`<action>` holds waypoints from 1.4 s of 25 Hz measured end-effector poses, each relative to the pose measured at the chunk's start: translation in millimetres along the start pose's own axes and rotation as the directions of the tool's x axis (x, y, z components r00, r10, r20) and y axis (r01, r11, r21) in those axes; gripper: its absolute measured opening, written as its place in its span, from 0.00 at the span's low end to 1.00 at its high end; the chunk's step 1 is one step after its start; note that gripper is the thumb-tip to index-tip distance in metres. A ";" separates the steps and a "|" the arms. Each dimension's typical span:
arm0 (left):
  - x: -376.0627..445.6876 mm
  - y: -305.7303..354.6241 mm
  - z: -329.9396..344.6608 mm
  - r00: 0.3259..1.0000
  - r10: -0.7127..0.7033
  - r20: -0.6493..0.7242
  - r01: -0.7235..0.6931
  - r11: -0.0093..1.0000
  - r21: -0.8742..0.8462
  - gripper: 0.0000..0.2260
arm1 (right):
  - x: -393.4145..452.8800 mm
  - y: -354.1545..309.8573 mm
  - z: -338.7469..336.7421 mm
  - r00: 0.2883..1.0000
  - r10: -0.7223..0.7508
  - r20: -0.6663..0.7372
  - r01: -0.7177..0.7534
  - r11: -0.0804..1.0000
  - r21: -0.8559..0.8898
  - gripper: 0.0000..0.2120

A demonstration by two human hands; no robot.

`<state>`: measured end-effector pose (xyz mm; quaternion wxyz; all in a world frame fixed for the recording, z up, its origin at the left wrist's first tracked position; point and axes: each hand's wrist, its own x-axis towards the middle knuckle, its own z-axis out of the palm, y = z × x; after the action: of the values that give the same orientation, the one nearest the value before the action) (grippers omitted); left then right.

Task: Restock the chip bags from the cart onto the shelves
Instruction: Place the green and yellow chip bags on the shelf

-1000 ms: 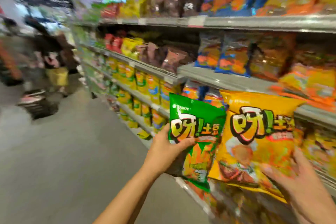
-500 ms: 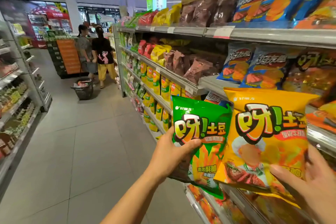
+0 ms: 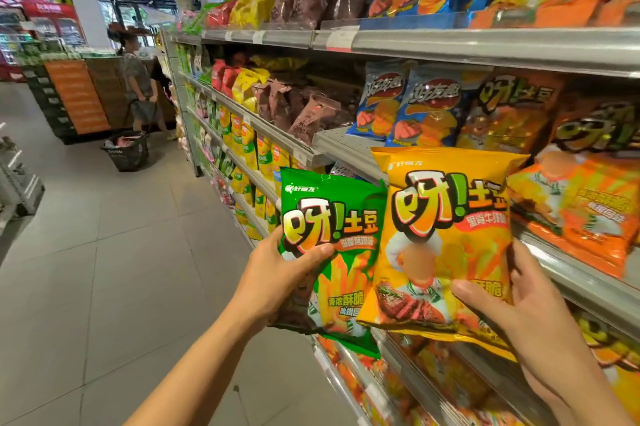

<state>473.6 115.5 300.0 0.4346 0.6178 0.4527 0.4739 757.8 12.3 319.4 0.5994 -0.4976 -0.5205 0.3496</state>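
- Head view: two chip bags are held up in front of the store shelves [image 3: 485, 48].
- A green chip bag [image 3: 332, 252] is gripped by the left hand [image 3: 277, 273]. The thumb is pressed on the front of the bag and the fingers are wrapped behind it.
- A yellow chip bag [image 3: 446, 235] is gripped by the right hand [image 3: 519, 315]. The thumb is laid across the lower front, and the fingers are curled round its right edge.
- Both bags are held upright, side by side. The left edge of the yellow bag is laid a little over the right edge of the green one.
- The yellow bag is held just in front of the middle shelf edge, beside the orange bags [image 3: 581, 214] that are lying there.
- Blue bags [image 3: 419, 110] are stood up on that shelf behind the yellow bag, and brown bags [image 3: 304, 110] are seen further left.
- More bags are packed on the top shelf and on the lower ones.
- Far down the aisle, a person [image 3: 136, 86] is seen standing next to a black basket [image 3: 126, 150] that is set on the grey floor [image 3: 104, 270].
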 end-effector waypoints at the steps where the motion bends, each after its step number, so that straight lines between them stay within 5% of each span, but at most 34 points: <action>1: 1.5 -1.8 1.3 1.000 0.000 -0.002 0.000 1.000 -0.004 0.17 | 0.8 1.2 -1.6 1.000 0.003 -0.002 -0.003 1.000 -0.010 0.32; 9: 36.7 -18.5 6.6 0.998 0.018 0.059 -0.012 0.995 -0.101 0.20 | 14.7 6.8 8.3 0.997 0.056 -0.059 -0.061 0.995 -0.082 0.38; 18: 140.3 -34.3 2.2 0.960 0.141 0.241 -0.078 0.965 -0.252 0.17 | 46.2 -2.8 51.8 0.940 0.015 -0.341 -0.095 0.971 -0.220 0.39; 25: 181.6 -4.6 45.0 0.874 0.259 0.411 -0.102 0.925 -0.366 0.14 | 6.0 -32.7 53.6 0.771 -0.062 -0.634 -0.170 0.939 -0.298 0.29; 31: 151.9 47.9 128.9 0.759 0.348 0.551 -0.058 0.878 -0.475 0.11 | -70.0 -69.2 19.1 0.631 -0.081 -0.771 -0.267 0.911 -0.314 0.42; 35: 114.8 72.3 190.3 0.672 0.364 0.644 0.005 0.868 -0.496 0.17 | -120.8 -81.6 -13.9 0.546 -0.098 -0.832 -0.298 0.905 -0.303 0.40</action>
<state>686.7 191.1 359.0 0.6586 0.6752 0.0552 0.3275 737.4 -125.4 364.9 0.6331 -0.7462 -0.2054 -0.0108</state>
